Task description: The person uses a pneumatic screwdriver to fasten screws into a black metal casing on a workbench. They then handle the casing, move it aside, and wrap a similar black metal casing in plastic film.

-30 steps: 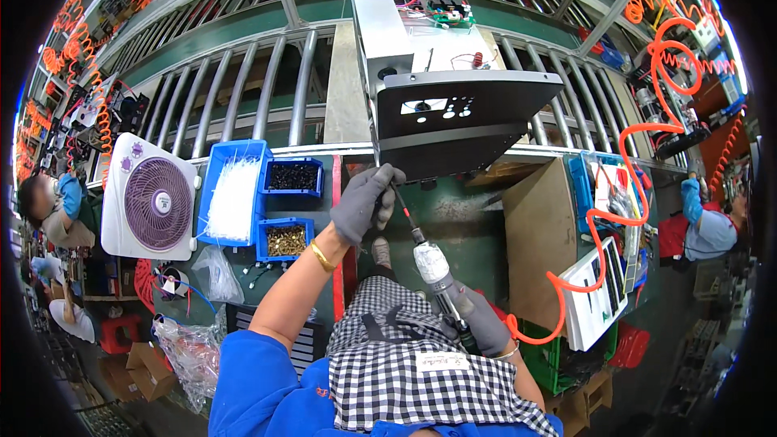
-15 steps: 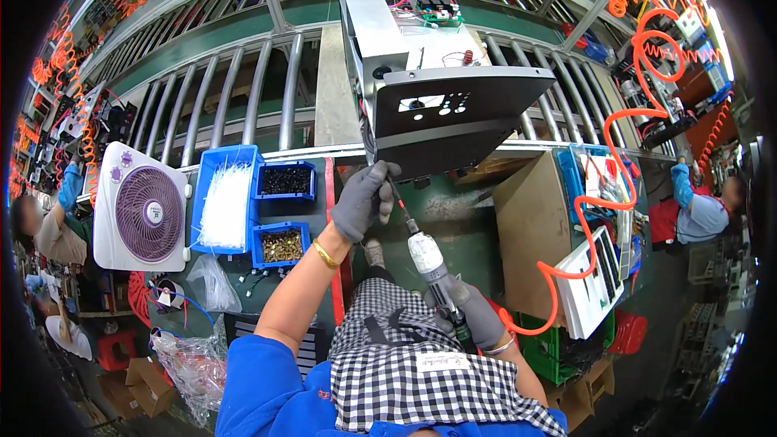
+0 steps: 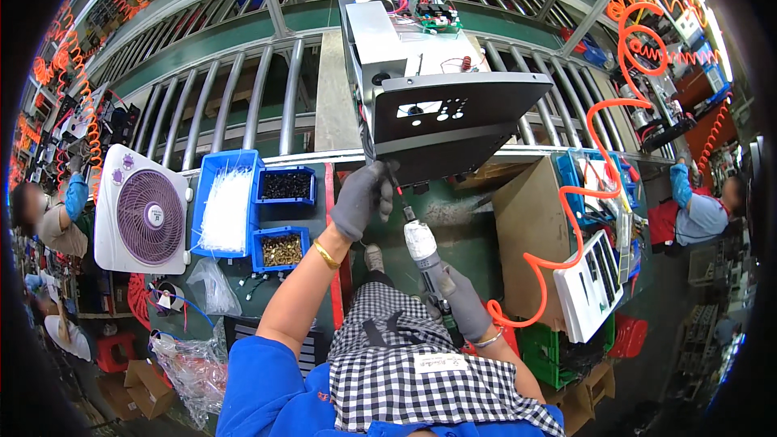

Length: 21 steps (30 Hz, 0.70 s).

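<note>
My right hand, in a grey glove, is wrapped round an air screwdriver with a white-wrapped front and an orange hose. Its bit points up and away from me, toward my left fingers. My gloved left hand is closed in a pinch at the bit's tip, just below the near left corner of a black metal panel. What the fingers hold there is too small to make out. Behind the panel, an appliance chassis with wires and a green circuit board rests on the roller line.
Left of me are a purple-and-white fan, a blue bin of white ties, and blue trays of black screws and brass-coloured screws. The coiled orange hose loops past a cardboard partition on the right. Co-workers stand at both sides.
My right hand and the air screwdriver have moved up and slightly left, bringing the bit closer to my left fingers. The orange hose has swung left. The panel has shifted slightly downward in view.
</note>
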{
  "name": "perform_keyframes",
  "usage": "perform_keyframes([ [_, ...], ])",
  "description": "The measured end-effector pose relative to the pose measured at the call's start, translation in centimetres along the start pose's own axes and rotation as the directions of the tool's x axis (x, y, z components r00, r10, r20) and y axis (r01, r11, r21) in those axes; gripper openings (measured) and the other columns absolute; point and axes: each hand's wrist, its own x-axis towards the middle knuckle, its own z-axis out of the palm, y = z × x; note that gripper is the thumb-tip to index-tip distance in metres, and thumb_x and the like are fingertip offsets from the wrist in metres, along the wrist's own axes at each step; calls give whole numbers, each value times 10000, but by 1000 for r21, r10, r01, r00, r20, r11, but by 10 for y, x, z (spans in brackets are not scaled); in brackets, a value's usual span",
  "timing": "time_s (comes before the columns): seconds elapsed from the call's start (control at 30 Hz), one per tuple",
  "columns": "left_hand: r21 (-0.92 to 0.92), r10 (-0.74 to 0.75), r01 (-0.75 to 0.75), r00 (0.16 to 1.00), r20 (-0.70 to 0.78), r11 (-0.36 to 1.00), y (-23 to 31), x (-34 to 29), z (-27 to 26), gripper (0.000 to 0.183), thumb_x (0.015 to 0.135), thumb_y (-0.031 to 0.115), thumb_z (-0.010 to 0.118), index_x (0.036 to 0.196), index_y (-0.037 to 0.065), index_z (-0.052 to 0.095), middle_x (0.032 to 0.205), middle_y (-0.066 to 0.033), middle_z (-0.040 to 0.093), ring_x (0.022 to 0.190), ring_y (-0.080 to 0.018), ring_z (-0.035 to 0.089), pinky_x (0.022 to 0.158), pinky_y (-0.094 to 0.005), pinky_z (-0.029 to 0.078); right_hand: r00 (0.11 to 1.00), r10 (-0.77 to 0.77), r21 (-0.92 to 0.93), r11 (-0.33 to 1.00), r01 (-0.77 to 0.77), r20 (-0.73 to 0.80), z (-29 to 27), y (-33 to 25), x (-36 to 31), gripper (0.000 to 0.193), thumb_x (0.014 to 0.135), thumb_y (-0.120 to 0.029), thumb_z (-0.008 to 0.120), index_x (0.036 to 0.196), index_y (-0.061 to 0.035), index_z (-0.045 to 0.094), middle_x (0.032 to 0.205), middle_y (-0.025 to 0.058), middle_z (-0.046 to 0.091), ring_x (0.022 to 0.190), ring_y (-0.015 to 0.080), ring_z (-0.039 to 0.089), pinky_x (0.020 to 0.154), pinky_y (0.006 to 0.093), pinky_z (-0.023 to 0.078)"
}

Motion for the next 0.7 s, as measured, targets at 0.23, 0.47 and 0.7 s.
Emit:
perform_keyframes([
  [0.23, 815, 648, -273, 746, -156, 511, -34, 24, -25, 448, 906, 373, 620, 1203, 41, 580, 967, -163, 692, 946, -277, 670, 873, -393, 505, 995, -90, -99, 991, 85, -53, 0, 35, 9, 637, 912, -508, 612, 1302, -21, 488, 842, 12, 553, 580, 64, 501, 502, 227, 410],
  [0.47, 908, 558, -268, 828, 46, 322, -49, 55, -57, 316, 922, 322, 576, 1076, 49, 616, 939, -170, 703, 861, -296, 686, 738, -399, 514, 998, -48, 1, 999, 48, -38, 13, 16, 6, 518, 942, -547, 540, 1090, -50, 528, 836, 14, 545, 573, 71, 504, 506, 215, 401],
  [0.7, 933, 598, -289, 794, 109, 214, -38, 48, -50, 338, 914, 381, 589, 998, 55, 613, 843, -201, 647, 847, -395, 633, 728, -462, 476, 999, 27, 119, 992, -32, 45, 24, -7, -5, 594, 947, -619, 463, 1084, -46, 535, 831, 21, 554, 561, 86, 518, 487, 220, 399],
])
